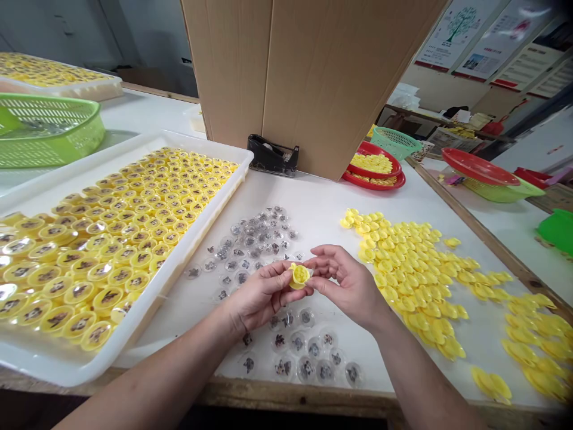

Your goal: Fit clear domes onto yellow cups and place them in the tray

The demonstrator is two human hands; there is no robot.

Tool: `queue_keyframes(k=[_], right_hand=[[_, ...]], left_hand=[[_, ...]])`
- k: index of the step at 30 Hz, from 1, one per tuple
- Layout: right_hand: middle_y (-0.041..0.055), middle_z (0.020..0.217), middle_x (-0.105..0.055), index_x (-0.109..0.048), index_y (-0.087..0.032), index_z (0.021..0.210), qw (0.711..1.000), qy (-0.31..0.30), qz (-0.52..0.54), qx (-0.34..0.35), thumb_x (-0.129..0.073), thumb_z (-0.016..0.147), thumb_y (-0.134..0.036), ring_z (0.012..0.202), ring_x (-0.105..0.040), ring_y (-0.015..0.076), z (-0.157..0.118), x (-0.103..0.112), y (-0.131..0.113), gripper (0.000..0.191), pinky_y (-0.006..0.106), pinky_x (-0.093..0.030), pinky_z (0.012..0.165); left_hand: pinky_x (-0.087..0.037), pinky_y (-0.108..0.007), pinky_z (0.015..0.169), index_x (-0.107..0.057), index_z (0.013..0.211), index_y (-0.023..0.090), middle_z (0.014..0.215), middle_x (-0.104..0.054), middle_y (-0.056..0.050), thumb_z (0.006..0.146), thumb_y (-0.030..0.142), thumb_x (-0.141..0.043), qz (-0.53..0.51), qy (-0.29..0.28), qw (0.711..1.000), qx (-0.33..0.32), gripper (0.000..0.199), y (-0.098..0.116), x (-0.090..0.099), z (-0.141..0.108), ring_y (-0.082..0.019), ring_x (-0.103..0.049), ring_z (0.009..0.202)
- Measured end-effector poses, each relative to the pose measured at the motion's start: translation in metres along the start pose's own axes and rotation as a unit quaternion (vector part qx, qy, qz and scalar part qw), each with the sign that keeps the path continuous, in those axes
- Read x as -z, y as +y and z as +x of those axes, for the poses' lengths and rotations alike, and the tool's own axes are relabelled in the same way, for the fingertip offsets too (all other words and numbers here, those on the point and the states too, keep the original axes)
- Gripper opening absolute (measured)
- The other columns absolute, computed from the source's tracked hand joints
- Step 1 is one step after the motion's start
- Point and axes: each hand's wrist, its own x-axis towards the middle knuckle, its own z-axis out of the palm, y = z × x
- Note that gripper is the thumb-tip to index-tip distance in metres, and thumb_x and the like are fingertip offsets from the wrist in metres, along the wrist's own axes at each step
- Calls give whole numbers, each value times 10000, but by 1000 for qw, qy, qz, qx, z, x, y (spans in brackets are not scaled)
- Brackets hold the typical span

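A small round yellow piece (299, 275) is held up over the middle of the white table. My left hand (267, 292) pinches it from the left between thumb and fingers. From the right, the thumb and fingertips of my right hand (344, 283) close on its edge. Clear round discs with small printed pictures (257, 236) lie behind and below my hands. To the right spreads a large pile of loose yellow pieces (412, 275). On the left, a white tray (224, 200) holds rows of yellow pieces with pictures in them.
A black tape dispenser (273, 156) stands before a tall cardboard box (308, 77). Red plates (380, 182) of yellow pieces sit right of it. A green basket (54, 137) and another filled tray (89, 89) are at the left. A wooden strip (474, 224) edges the table's right side.
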Motion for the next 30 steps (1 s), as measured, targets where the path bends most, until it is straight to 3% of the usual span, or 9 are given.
queue_keyframes(k=[4,9,13,17,22,27,30], right_hand=[[22,863,-683,-637,-215,956,991,5,-112,77,-632,799,-203,745,-645,152,-5,-3,-5,157,283,-531,672],[61,982,-654,-642,-213,1017,971,27,-167,171,-608,817,-163,817,-636,162,-9,-5,-10,209,293,-537,717],[46,925,-658,-624,-224,1059,973,44,-173,148,-609,820,-182,779,-636,157,-14,-6,-6,243,299,-544,705],[11,801,-661,-602,-211,1066,982,53,-149,107,-599,840,-230,685,-628,129,-15,-6,-2,227,248,-523,613],[7,781,-654,-649,-205,968,968,18,-193,160,-601,853,-237,689,-609,119,-13,-3,-3,129,239,-494,629],[-9,989,-674,-540,-291,1243,964,-60,-219,138,-572,862,-156,814,-632,115,-18,7,-9,406,230,-503,735],[-7,975,-673,-548,-287,1226,959,-76,-232,142,-564,859,-140,818,-631,121,-18,10,-11,395,238,-506,731]], left_hand=[[-565,-196,741,-609,969,109,930,-650,-75,810,104,-633,3,-1,1000,-13,161,-1,1,0,-139,-671,799],[-555,-195,759,-599,1002,130,982,-644,-79,775,155,-694,33,-22,999,-32,247,-1,0,-1,-168,-655,903],[-552,-212,773,-581,1019,133,997,-646,-88,751,166,-723,46,-20,998,-27,304,-3,-2,-1,-166,-657,891],[-550,-184,666,-570,1026,120,867,-655,-77,774,198,-707,76,-39,996,-4,297,-5,-1,0,-141,-666,758],[-540,-169,684,-573,1023,122,830,-656,-61,771,185,-712,81,-51,995,-7,295,-7,2,1,-119,-659,738],[-549,-190,705,-566,979,122,924,-656,-77,769,177,-713,72,-43,996,-10,263,-7,2,0,-118,-655,759],[-551,-211,720,-552,976,129,901,-666,-77,748,168,-733,75,-47,996,-6,294,-8,2,0,-129,-665,749]])
